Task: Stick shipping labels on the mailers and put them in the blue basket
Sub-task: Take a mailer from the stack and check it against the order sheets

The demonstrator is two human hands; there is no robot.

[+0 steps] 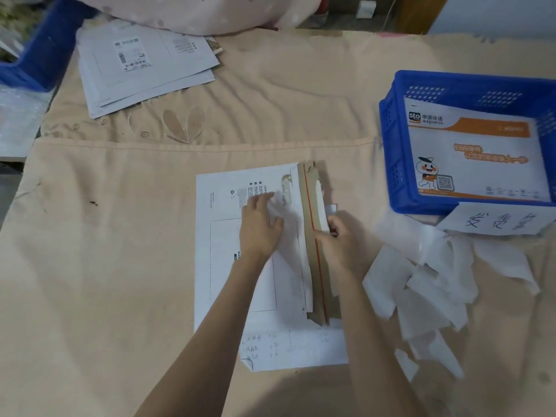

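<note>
Stack of mailers (144, 67) at ten o'clock. Central mailer (222, 236) flat on the cloth-covered worktop (105, 251). Left hand (260, 227) pressing it, fingers (266, 198) fairly straight. Right hand (341, 236) pinching a white strip (322, 206) at the brown flap (314, 251). Blue basket (391, 164) at two o'clock. Risk: crooked flap, creased seal if pressure slips.

A home turned packing spot: a peach bedsheet (150, 236) covers the work surface, a pink quilt (195, 13) bunched far beyond the hands.
</note>
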